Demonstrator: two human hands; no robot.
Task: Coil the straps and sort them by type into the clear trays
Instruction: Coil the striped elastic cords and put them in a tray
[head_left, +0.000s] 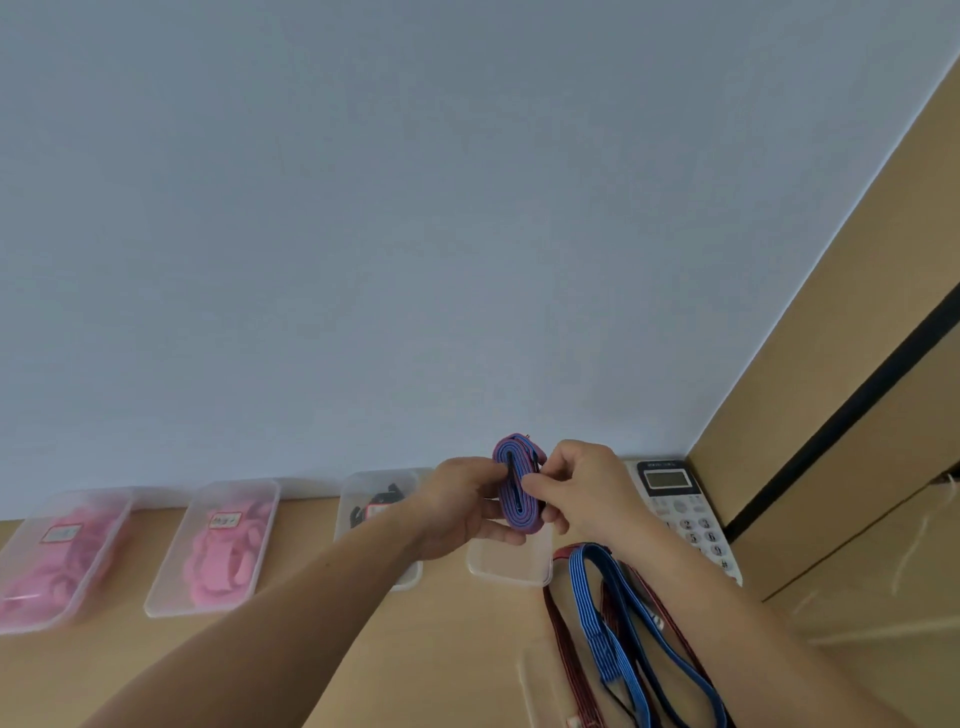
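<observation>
You hold the coiled strap (517, 488), a flat oval of blue and reddish-purple webbing, up off the tabletop (363, 649) between both hands, just above the back of the fourth tray (511, 564). Your left hand (462, 506) has its grip closed on the coil from the left, thumb on the near face and fingers curled beneath it. Your right hand (582, 488) pinches the coil's right side in a narrow grip, thumb tip pressed to the middle of the windings beside a dark slit. The coil stands on edge, its long axis roughly upright and slightly tilted. Four clear trays sit in a row along the foot of the pale wall (415, 208): the far-left tray (104, 561) holds pink straps (57, 571), the second tray (166, 566) holds more pink straps (223, 561) and bears a small label, the third tray (358, 486), partly behind your left wrist, holds black pieces (382, 501) too small to identify, and the fourth lies under your hands. Just right of that tray, loose on the tabletop, a blue striped strap (597, 623) lies in long loops over a dark red strap (563, 660), both running to the bottom edge beside your right forearm. A white telephone (685, 514) stands in the corner behind them, against a tan wooden panel (857, 364)
</observation>
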